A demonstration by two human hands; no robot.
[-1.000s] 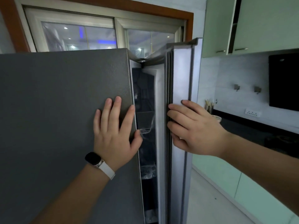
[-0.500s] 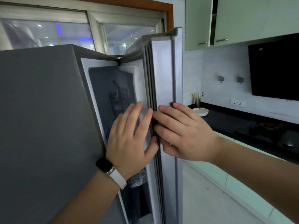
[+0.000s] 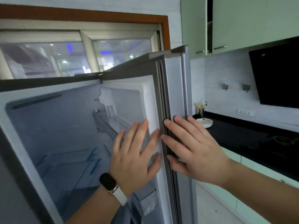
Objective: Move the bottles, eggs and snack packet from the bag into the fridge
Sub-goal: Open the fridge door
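All fingers [image 3: 144, 126] straight | left hand [image 3: 134, 160] on smooth liner [image 3: 149, 101] | right hand [image 3: 195, 152] on ribbed gasket [image 3: 162, 94]

Fridge [image 3: 137, 67], centre: I read the outer skin as matt grey metal. The inner lining [image 3: 48, 135] at 9 o'clock is smooth white plastic with a soft sheen, and the ribbed seal [image 3: 167, 102] is dull, grey and rubbery. Window frame [image 3: 80, 14], 11 o'clock: matt brown wood, with panes [image 3: 48, 62] of glossy glass. Worktop [image 3: 242, 135], 3 o'clock: polished black. Cabinets [image 3: 250, 21], 1 o'clock: smooth pale green, with metal handles [image 3: 220, 47]. Watch [image 3: 107, 181], 7 o'clock: glossy black face, matt white strap.
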